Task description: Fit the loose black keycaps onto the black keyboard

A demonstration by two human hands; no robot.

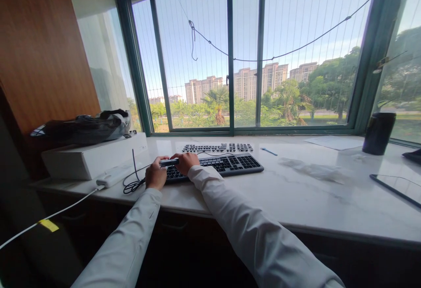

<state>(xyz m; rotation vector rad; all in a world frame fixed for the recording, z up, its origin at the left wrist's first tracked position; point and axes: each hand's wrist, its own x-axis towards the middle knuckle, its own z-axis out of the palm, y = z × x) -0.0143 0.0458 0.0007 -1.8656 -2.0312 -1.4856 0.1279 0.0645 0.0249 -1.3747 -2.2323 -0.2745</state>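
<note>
My left hand (155,174) is closed on one end of a small dark bar-shaped object (169,162) with a pale edge; its kind is not clear. The fingers of my right hand (187,162) are closed at the object's other end. Both hands are over the left part of a black keyboard (243,163), which lies on the white marble-patterned counter (263,200). Behind the keyboard, loose black keycaps (217,147) are laid out in rows. A coiled black cable (133,186) lies left of my left hand.
A white box (94,156) with a dark bag (87,127) on it stands left, beside a white power strip (113,176). Rightward are a blue stick-like tool (269,151), clear plastic (312,170), paper (333,142), a black cylindrical container (379,133) and a tablet-like device (399,187).
</note>
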